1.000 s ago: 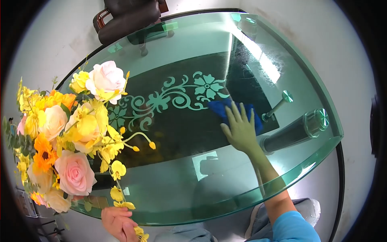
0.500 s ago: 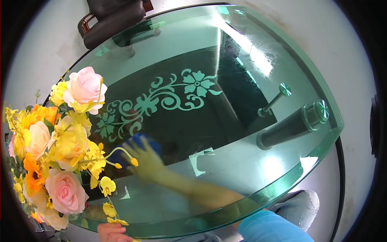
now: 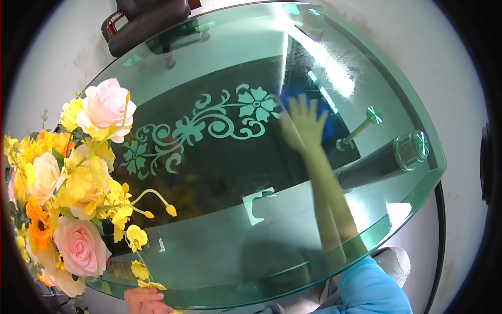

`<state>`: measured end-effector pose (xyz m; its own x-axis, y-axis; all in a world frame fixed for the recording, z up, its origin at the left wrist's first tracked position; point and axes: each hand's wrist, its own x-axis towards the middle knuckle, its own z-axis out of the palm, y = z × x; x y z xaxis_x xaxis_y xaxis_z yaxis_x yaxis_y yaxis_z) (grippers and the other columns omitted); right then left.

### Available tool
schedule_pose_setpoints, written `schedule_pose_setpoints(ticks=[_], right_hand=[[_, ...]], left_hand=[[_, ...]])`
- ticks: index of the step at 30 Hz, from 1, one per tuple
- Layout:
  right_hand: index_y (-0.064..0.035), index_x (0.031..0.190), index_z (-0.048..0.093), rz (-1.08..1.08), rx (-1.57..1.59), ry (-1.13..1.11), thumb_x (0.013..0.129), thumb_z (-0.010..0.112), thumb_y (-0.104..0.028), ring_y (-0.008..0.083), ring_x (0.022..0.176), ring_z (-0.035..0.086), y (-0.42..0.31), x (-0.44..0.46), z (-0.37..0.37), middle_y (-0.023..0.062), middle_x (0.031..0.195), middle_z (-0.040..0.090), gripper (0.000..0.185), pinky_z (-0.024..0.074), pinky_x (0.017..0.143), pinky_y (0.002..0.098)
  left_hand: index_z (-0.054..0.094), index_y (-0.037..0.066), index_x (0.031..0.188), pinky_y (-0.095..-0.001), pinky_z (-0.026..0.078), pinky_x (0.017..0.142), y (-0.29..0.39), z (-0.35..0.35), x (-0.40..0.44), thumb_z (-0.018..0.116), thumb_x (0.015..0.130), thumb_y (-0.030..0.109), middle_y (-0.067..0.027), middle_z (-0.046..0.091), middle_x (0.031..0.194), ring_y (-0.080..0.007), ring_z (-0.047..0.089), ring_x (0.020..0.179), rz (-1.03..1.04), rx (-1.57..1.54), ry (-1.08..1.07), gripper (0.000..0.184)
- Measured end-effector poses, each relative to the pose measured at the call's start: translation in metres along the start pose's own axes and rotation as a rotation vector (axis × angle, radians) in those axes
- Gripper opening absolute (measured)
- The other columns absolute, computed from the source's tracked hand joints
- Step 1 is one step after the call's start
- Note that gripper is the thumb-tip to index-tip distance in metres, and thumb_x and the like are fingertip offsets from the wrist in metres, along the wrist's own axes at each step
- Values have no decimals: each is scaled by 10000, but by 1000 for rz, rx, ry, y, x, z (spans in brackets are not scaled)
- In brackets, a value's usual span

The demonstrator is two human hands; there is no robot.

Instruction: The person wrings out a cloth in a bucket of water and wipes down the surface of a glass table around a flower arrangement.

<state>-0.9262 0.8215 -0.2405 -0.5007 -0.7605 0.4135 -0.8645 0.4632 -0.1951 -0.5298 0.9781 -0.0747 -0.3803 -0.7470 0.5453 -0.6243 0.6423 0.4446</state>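
Observation:
My right hand (image 3: 305, 125) is seen through the green glass top, its fingers spread flat. Beneath the palm and fingers lies a blue cloth (image 3: 328, 125) on the dark lower shelf (image 3: 235, 172), right of a pale floral pattern (image 3: 209, 123). The forearm passes under the front rim of the glass table (image 3: 314, 280). At the front left, my left hand (image 3: 144, 301) has its fingers curled at the glass edge, just below a hanging yellow blossom; its thumb is hidden.
A bunch of artificial flowers (image 3: 78, 209) covers the table's left end. Beneath the glass, a dark leg (image 3: 374, 162) and a thin metal post (image 3: 358, 131) stand near my right arm. A dark chair (image 3: 149, 23) is beyond the far edge.
My right hand and the blue cloth have moved from the shelf's front left to its right part, the hand turning to point away from me. My left hand stays at the edge.

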Motion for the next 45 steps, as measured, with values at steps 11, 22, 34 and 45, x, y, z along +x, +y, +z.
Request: schedule_pose_setpoints(ticks=[11,22,34,45], right_hand=[[-118,1298,470,-634,475,-189,877,500,-356,351,1312,314,-116,-98,-31,130,1396,385,484,162,1074,545],[-80,1218,501,-541,245,-114,822,585,-187,319,1245,413,87,-80,-82,150,1325,450,419,323,1014,485],[23,1159,514,-301,467,-181,872,482,-8,384,1174,463,169,-50,-78,236,1269,467,290,394,980,390],[-133,1109,652,-386,713,-497,784,660,-173,346,1224,421,164,44,-29,229,1337,414,327,342,1017,398]], left_hand=[[400,55,525,-358,360,656,-27,-3,-24,486,814,236,-116,462,678,-247,449,702,-62,-34,92,352],[400,38,536,-366,363,692,-33,-3,-25,459,842,213,-128,453,691,-249,444,731,-65,-65,79,358],[392,38,546,-359,355,724,-30,0,-26,470,836,210,-133,444,711,-236,427,756,-114,-127,101,345],[377,31,574,-365,354,747,-42,-6,-32,452,844,158,-137,429,724,-254,432,774,-120,-122,117,308]])
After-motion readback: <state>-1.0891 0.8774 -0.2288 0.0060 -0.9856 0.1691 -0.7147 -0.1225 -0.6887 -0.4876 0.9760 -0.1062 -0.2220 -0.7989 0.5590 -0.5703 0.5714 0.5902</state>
